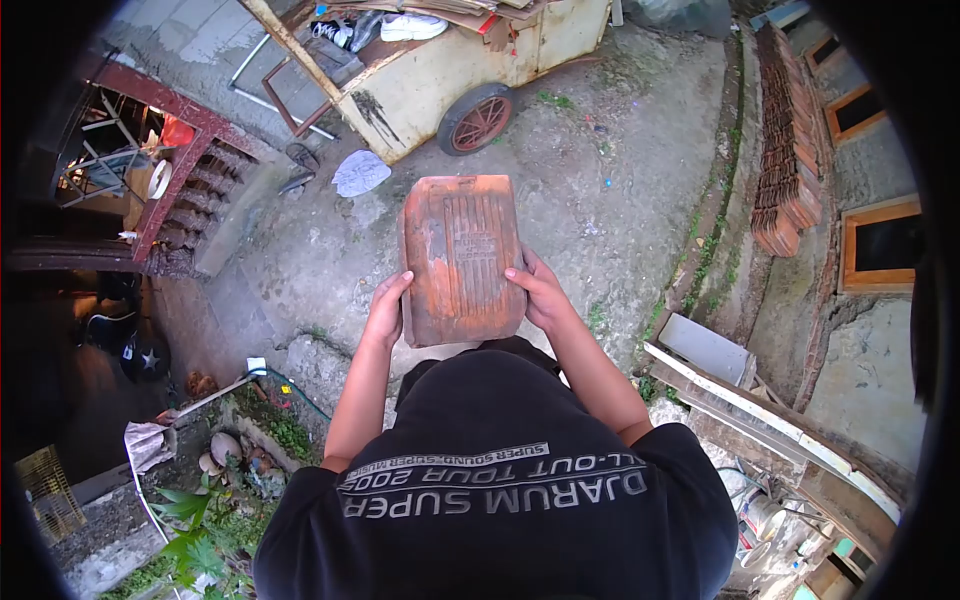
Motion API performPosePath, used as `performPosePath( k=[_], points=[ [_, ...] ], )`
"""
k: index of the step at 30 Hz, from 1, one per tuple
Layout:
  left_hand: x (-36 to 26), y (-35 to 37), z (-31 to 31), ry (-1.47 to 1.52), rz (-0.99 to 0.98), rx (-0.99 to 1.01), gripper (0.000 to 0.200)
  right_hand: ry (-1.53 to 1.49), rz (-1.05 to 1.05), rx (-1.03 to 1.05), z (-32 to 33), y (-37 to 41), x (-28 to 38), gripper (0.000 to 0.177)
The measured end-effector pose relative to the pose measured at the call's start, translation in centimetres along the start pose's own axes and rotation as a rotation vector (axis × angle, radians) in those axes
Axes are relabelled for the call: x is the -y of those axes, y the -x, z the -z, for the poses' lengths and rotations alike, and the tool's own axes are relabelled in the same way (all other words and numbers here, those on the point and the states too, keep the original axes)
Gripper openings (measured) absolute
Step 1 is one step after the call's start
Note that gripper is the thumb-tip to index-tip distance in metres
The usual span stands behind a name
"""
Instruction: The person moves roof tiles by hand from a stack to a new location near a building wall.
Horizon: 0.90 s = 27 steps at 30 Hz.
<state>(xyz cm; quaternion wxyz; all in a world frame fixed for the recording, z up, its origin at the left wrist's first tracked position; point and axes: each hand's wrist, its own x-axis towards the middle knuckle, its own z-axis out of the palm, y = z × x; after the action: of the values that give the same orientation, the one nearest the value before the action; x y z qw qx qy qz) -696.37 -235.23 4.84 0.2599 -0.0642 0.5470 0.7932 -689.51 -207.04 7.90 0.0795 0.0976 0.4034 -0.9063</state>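
Observation:
A reddish-brown clay roof tile [465, 260] with ribs and raised lettering is held flat in front of my body, above the concrete ground. My left hand [389, 300] grips its left edge, thumb on top. On the opposite edge, my right hand [541, 290] grips with its thumb on top too. The other fingers of both hands are mostly hidden beneath or beside the tile. Similar tiles [788, 170] stand in a long row at the upper right, along the wall.
A cart [430, 90] with a wheel [476, 119] and cardboard on top stands ahead. A pale crumpled sheet [361, 174] lies beside it. Plants [200, 540] are at lower left. Boards [770, 425] and a grey box [706, 350] are at lower right.

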Motion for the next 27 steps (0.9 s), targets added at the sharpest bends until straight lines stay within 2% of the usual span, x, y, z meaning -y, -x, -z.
performPosePath(
  k=[6, 12, 13, 19, 27],
  points=[
    [-1.1, -3.8, -3.3, -0.068, 0.015, 0.059, 0.044, -0.034, 0.067, -0.046, 2.3, -0.9, 2.9, 0.092],
    [-3.3, -8.3, -6.0, -0.105, 0.065, 0.238, 0.045, -0.059, 0.199, -0.165, 2.8, -0.5, 4.4, 0.092],
    [-4.0, -9.6, -8.2, -0.122, 0.088, 0.247, 0.045, -0.072, 0.211, -0.175, 4.0, -0.8, 6.1, 0.092],
    [-4.1, -15.7, -11.8, -0.211, 0.152, 0.410, 0.046, -0.115, 0.322, -0.299, 5.8, -0.4, 8.2, 0.090],
    [-6.2, -26.1, -22.6, -0.254, 0.256, 0.590, 0.044, -0.151, 0.440, -0.410, 11.4, -3.4, 15.6, 0.090]
  ],
)
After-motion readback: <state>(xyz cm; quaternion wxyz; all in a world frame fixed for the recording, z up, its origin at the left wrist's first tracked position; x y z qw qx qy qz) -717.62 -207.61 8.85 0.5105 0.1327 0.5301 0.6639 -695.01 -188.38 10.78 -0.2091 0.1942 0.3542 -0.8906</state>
